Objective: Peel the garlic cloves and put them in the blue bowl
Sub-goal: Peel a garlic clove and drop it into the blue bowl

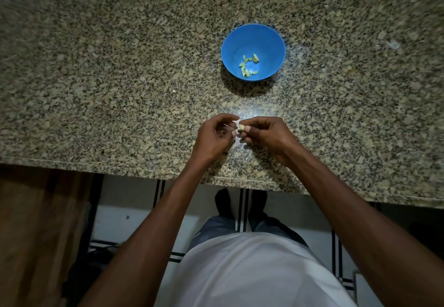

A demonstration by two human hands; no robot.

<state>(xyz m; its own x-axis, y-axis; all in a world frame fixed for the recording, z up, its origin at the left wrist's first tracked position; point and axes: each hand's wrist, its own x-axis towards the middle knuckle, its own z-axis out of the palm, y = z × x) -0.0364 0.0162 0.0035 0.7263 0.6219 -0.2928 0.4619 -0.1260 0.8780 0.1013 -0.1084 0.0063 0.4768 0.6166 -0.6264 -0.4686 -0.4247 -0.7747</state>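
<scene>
Just above a speckled granite counter (pixel 120 66), a pale garlic clove (pixel 241 127) sits pinched in the right hand (pixel 266 136), its long axis roughly level, the exposed end pointing toward the left hand (pixel 213 136), whose curled fingertips pinch a thin shred of skin (pixel 236 122). Beyond the hands, well apart, the blue bowl (pixel 253 35) holds several peeled cloves (pixel 248 65).

A speckled granite counter (pixel 120 78) is seen from above. A blue bowl (pixel 253 42) is set on it, and a pale scrap (pixel 392 44) lies far right.
</scene>
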